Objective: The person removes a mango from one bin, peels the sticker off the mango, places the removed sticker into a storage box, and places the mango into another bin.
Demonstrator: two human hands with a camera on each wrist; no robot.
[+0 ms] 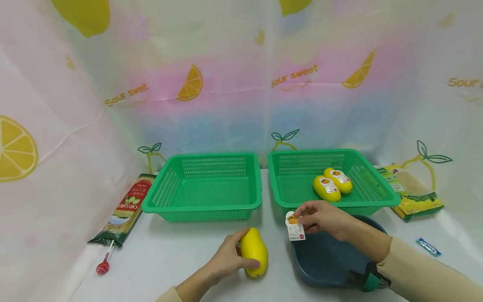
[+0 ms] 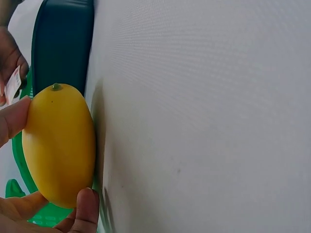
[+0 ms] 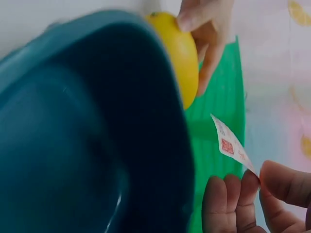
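Observation:
My left hand point(image 1: 231, 256) grips a plain yellow mango point(image 1: 254, 252) low over the white table, thumb on one side and fingers on the other. In the left wrist view the mango point(image 2: 60, 145) shows its small stem end and a smooth skin with no label. My right hand point(image 1: 325, 218) pinches a white sticker point(image 1: 295, 226) printed with a mango picture and a red square, by one edge between thumb and fingertips. In the right wrist view the sticker point(image 3: 232, 143) curves slightly, beside the other hand's mango point(image 3: 180, 58).
A dark blue basin point(image 1: 328, 260) stands under my right forearm. Behind are two green baskets; the right basket point(image 1: 279, 184) holds two stickered mangoes point(image 1: 326, 188), the left basket point(image 1: 211, 214) none. Noodle pack point(image 1: 130, 205), lollipop point(image 1: 102, 267), yellow bag point(image 1: 415, 193) and small blue packet point(image 1: 428, 247) lie around.

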